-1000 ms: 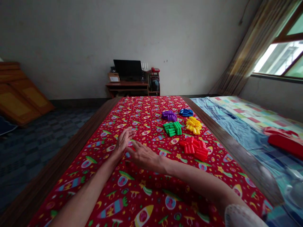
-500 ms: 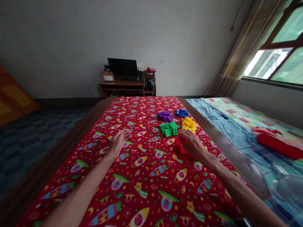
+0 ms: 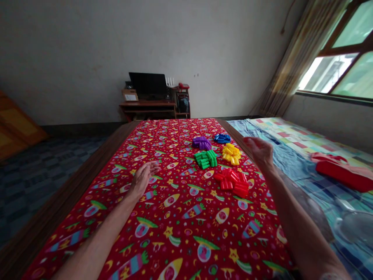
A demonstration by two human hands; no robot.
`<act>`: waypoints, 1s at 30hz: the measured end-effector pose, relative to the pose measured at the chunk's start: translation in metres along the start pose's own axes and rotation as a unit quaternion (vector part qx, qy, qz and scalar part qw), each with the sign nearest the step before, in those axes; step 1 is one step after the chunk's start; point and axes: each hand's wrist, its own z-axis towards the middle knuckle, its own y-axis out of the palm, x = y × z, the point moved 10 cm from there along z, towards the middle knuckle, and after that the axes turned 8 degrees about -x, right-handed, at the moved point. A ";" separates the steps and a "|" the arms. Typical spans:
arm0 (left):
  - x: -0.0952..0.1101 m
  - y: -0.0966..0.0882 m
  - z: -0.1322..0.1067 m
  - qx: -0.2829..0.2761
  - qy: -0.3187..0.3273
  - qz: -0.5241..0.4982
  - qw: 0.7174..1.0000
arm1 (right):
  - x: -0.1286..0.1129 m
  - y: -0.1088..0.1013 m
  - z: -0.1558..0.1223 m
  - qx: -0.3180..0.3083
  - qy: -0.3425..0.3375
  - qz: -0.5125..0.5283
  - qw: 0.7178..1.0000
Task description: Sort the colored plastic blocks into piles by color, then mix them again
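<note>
My left hand (image 3: 143,177) is over the left part of the red patterned tablecloth (image 3: 171,225), fingers stretched out and nothing in them. At the right edge of the table, beyond the yellow pieces, my right hand (image 3: 260,149) is raised with its fingers curled together. A reddish spot shows at its fingertips; whether this is a held piece I cannot tell. Nearest to me lies a pile of short, red, tube-like plastic pieces (image 3: 232,181). Behind it are similar piles: green pieces (image 3: 205,158), yellow pieces (image 3: 231,154), purple pieces (image 3: 201,142) and blue pieces (image 3: 222,138).
Right of the table is a bed (image 3: 294,140) with a red item (image 3: 342,177) and a clear plastic object (image 3: 357,227) on it. A desk (image 3: 147,107) carrying a monitor (image 3: 148,85) stands against the far wall.
My right hand has lifted off the red pile and moved up and to the right, its fingers now curled, uncovering the red pieces. My left hand has stayed in nearly the same place.
</note>
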 end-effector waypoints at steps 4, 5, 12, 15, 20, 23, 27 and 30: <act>0.001 0.000 -0.001 0.002 0.001 0.002 1.000 | 0.073 -0.031 0.021 0.173 0.128 0.100 0.972; 0.002 0.000 -0.001 0.001 0.001 0.005 1.000 | 0.093 -0.032 0.017 0.200 0.162 0.115 0.959; 0.002 -0.001 -0.002 0.000 -0.015 0.011 1.000 | 0.167 -0.004 -0.027 0.139 0.257 0.100 0.951; 0.001 -0.001 -0.002 0.001 -0.022 0.000 1.000 | 0.171 -0.006 -0.030 0.132 0.233 0.061 0.961; 0.000 -0.004 -0.003 0.014 -0.028 -0.027 0.999 | 0.183 -0.013 -0.031 0.148 0.249 0.019 0.957; -0.001 -0.005 -0.004 0.018 -0.033 -0.039 0.999 | 0.188 -0.013 -0.031 0.154 0.257 0.023 0.954; -0.002 -0.006 -0.004 0.019 -0.033 -0.041 0.998 | 0.191 -0.015 -0.034 0.172 0.274 0.029 0.946; -0.002 -0.006 -0.004 0.022 -0.030 -0.033 0.999 | 0.192 -0.015 -0.035 0.177 0.279 0.042 0.943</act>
